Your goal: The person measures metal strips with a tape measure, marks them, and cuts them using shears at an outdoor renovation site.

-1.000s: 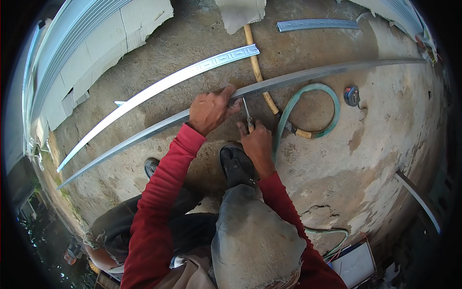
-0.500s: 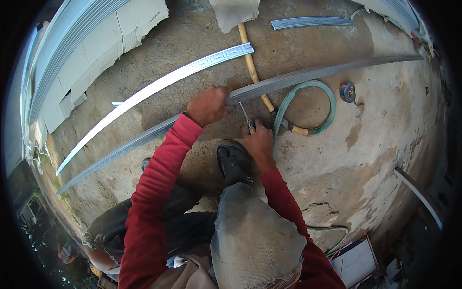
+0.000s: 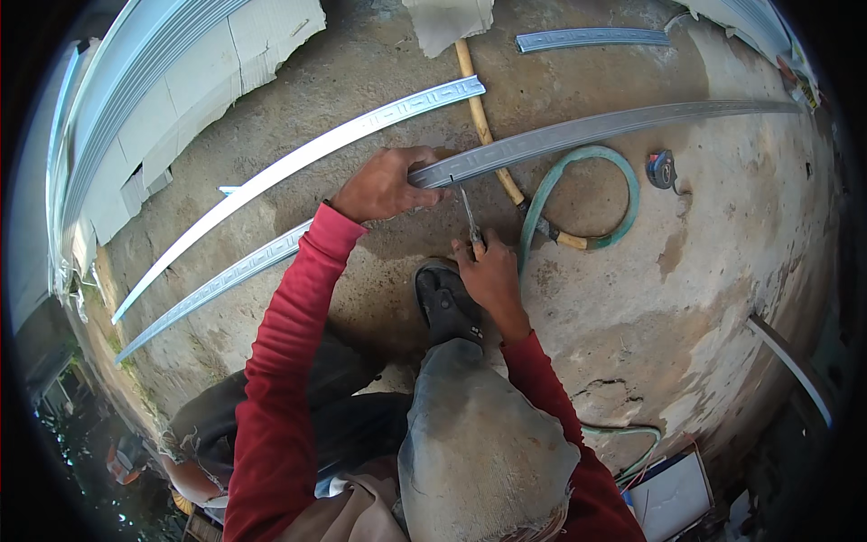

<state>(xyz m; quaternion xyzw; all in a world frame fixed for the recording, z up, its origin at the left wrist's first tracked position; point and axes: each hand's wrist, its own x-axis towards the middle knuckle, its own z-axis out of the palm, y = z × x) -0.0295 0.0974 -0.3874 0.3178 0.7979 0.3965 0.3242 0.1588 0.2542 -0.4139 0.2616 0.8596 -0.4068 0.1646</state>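
Plainly, left hand (image 3: 379,184) around grey metal strip (image 3: 560,136), right hand (image 3: 492,273) around slim tool (image 3: 471,222).

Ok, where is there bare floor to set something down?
Mainly the concrete floor between the tape measure, far-right bar and thin hose; a smaller patch separates the short strip from the held strip. It's crowded around your right hand: shoe, tool, green hose loop.

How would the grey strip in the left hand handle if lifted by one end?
Likely whippy: the grey strip is long and narrow. Probably light for its length, since it looks like thin pressed metal. Its bare metal might slip in the ungloved left hand.
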